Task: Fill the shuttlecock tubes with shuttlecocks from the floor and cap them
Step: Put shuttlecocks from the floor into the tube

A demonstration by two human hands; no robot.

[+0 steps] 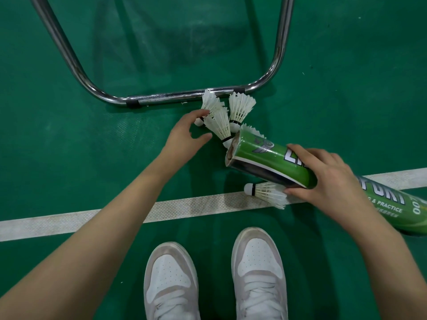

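My right hand (328,179) grips a green shuttlecock tube (261,155) around its middle, held nearly level with its uncapped mouth pointing left. My left hand (187,132) is open, its fingers spread beside a cluster of white feather shuttlecocks (220,122) on the green floor; a fingertip touches the leftmost one (209,103). Another shuttlecock (241,106) stands at the cluster's right. One more shuttlecock (265,192) lies on its side under the tube, by my right thumb. Feathers of a further one poke out behind the tube's mouth. No cap is in view.
A chrome tubular frame (175,98) curves across the floor just beyond the shuttlecocks. A white court line (92,215) runs across the green floor in front of my white shoes (258,269).
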